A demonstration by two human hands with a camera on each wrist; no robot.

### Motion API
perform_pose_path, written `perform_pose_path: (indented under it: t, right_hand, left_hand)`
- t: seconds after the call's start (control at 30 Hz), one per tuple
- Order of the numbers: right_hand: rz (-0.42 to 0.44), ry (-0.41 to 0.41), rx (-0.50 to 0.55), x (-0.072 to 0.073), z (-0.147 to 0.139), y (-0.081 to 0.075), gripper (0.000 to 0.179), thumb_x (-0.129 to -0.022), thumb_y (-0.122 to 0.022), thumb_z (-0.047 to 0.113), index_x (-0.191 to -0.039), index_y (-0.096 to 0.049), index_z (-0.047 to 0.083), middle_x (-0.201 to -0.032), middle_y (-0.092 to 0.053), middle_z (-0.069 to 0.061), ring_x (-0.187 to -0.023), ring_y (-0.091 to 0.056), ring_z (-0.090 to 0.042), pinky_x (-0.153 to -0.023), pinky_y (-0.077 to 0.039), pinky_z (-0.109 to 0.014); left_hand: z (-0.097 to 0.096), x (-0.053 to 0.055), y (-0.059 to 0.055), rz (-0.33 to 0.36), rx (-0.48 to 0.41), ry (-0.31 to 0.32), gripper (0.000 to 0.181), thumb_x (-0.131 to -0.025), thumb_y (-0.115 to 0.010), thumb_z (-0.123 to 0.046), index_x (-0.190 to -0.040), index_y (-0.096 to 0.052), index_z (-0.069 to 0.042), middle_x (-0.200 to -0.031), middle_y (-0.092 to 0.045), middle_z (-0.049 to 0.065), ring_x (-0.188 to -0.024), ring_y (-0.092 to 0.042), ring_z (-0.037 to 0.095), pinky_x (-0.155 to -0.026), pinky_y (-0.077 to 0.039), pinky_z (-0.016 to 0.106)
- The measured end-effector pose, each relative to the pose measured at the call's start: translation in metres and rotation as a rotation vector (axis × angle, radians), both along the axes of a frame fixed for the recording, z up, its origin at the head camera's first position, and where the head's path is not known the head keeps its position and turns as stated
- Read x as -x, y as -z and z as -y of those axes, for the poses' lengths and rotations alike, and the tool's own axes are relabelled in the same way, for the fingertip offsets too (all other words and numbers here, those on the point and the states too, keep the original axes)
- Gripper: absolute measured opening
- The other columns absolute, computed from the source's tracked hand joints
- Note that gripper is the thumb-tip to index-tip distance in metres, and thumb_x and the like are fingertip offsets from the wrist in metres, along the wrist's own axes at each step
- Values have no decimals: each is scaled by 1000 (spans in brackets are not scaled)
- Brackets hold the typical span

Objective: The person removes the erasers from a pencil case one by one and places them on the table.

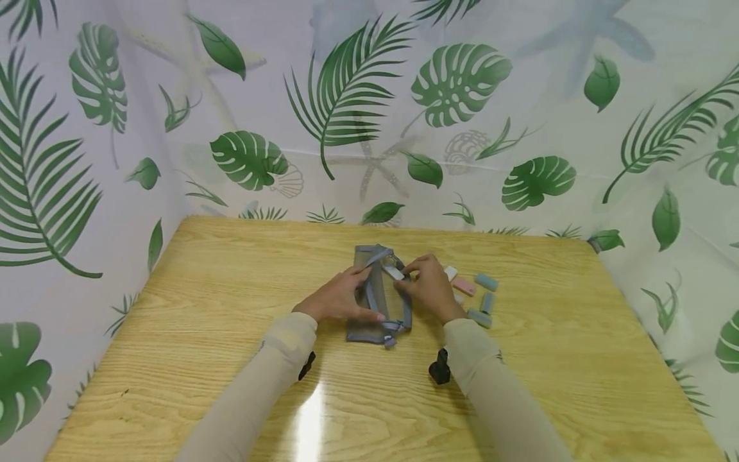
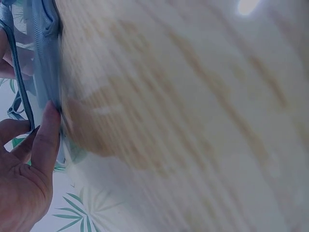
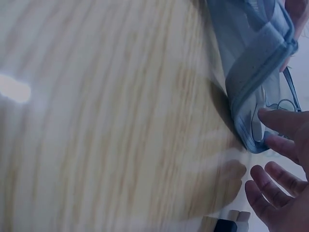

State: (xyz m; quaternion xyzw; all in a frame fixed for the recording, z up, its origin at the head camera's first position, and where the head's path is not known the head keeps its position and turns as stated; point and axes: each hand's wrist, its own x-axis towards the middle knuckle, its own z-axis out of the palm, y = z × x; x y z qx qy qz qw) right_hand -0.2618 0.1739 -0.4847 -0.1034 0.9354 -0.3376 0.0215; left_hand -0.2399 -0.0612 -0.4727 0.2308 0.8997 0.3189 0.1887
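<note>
A blue-grey mesh pouch (image 1: 375,295) with darker trimmed edges lies on the table, its mouth spread apart. My left hand (image 1: 343,295) grips the pouch's edge, thumb toward the near end and fingers toward the far end. In the left wrist view, fingers of the left hand (image 2: 29,169) curl at the trimmed edge. Between thumb and fingertip my right hand (image 1: 432,289) pinches a small white oblong block (image 1: 394,273) at the pouch's mouth. The right wrist view shows this white block (image 3: 258,121) inside the rim, with the right hand's (image 3: 285,164) other fingers spread loosely.
Right of the right hand lie several small oblong blocks: a pink block (image 1: 464,285), a blue-green block (image 1: 486,281), another blue-green block (image 1: 479,317), and a white block (image 1: 450,273). A leaf-printed cloth (image 1: 369,154) hangs behind the wooden table (image 1: 231,276).
</note>
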Motion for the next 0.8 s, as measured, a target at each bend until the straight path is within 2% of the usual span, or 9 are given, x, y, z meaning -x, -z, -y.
perform_pose_path:
  t: [0.27,0.5,0.8]
  right_hand:
    - [-57,22,-28,1,5,3,28,-85,-84,15,-101,-77,-6,-115,-58,-21,-92,-62,-32,-79,-55,-44]
    - [-28,31,-61,4,6,2,31,-85,-85,21,-103,-77,-4,-116,-59,-20,-99,-59,-32,-85,-53,-48]
    - [-14,53,-78,2,8,1,29,-87,-83,21,-102,-77,-4,-117,-59,-20,-104,-58,-34,-90,-52,-49]
  left_hand:
    - [-1,1,2,-1,4,-3,113,-81,-80,-59,-162,-22,-7,-165,-23,16,-149,-28,36,-117,-33,49]
    - [-1,-1,-1,-7,6,-2,112,-81,-80,-58,-161,-22,-5,-165,-24,17,-149,-29,37,-117,-33,49]
    - [-2,-1,-3,-8,16,1,112,-81,-80,-58,-161,-23,-6,-164,-25,17,-148,-29,37,-117,-33,49]
